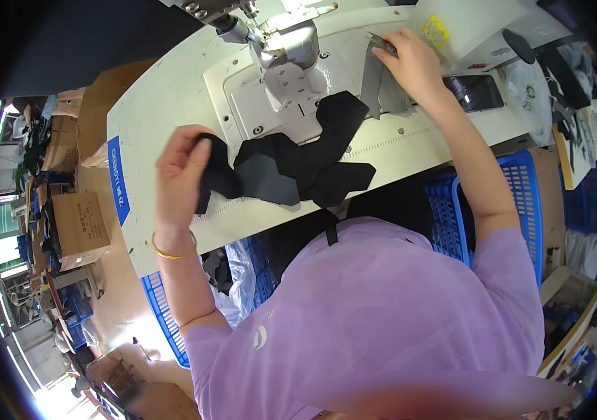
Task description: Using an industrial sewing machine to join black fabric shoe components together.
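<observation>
My left hand (181, 168), with a gold bangle on its wrist, is closed on a black fabric piece (220, 168) at the left of the table's near edge. Beside it, more black cut pieces (333, 133) and a dark grey piece (267, 180) lie overlapping in front of the sewing machine (286, 63). On the right, my right hand (410, 64) is closed around small dark thread snips (384, 46). Their tip points up and left over grey fabric pieces (380, 87) on the machine table. Part of the snips is hidden in my fingers.
A phone (475, 93) lies right of the grey pieces, near a white machine housing (480, 31). Blue plastic baskets (522, 185) stand below the table on both sides, the left one holding clear plastic and dark scraps. A cardboard box (80, 225) is at far left.
</observation>
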Demonstrator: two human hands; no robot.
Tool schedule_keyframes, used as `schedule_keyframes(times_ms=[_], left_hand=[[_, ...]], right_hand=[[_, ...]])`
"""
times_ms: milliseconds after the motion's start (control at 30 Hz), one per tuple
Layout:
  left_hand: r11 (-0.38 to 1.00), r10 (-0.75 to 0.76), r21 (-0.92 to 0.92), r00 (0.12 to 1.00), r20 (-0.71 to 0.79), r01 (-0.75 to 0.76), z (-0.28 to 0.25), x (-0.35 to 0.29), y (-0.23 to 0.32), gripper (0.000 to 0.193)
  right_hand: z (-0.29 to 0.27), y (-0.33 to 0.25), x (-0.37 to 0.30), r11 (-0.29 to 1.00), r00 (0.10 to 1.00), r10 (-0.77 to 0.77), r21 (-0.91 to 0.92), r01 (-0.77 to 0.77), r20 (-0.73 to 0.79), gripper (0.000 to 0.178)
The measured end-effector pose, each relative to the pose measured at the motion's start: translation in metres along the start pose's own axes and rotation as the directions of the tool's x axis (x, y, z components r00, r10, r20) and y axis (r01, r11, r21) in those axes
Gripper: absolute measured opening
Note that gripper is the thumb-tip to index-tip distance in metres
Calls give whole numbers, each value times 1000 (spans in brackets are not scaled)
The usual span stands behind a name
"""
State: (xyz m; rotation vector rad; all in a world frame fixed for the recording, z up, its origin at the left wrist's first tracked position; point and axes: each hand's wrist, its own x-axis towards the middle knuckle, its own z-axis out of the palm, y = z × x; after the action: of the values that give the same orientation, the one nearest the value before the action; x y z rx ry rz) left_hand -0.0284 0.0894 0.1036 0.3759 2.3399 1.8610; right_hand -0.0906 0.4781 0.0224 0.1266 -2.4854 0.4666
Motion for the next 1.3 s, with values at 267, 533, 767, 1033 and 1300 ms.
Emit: schedule_keyframes(times_ms=[267,533,767,1033,1300], left_hand=[[984,66,168,998,-18,-62,38,8,-6,19],[953,-154,-275,985,-81,126,55,19,-20,19],[966,5,-256,989,-148,-43,66,19,-28,14],[992,81,-73,960,-269,-104,73,13,-26,13],[953,197,-153,918,-345,-262,110,8,-14,15]], right_hand=[[11,1,6,999,999,34,-40,-33,38,30],[19,26,11,992,970,-78,112,54,228,32],[1,22,15,969,933,-248,82,235,261,22],[-69,-42,20,965,963,-1,252,-70,269,15],[-60,-162,-41,235,986,43,957,-167,161,15]])
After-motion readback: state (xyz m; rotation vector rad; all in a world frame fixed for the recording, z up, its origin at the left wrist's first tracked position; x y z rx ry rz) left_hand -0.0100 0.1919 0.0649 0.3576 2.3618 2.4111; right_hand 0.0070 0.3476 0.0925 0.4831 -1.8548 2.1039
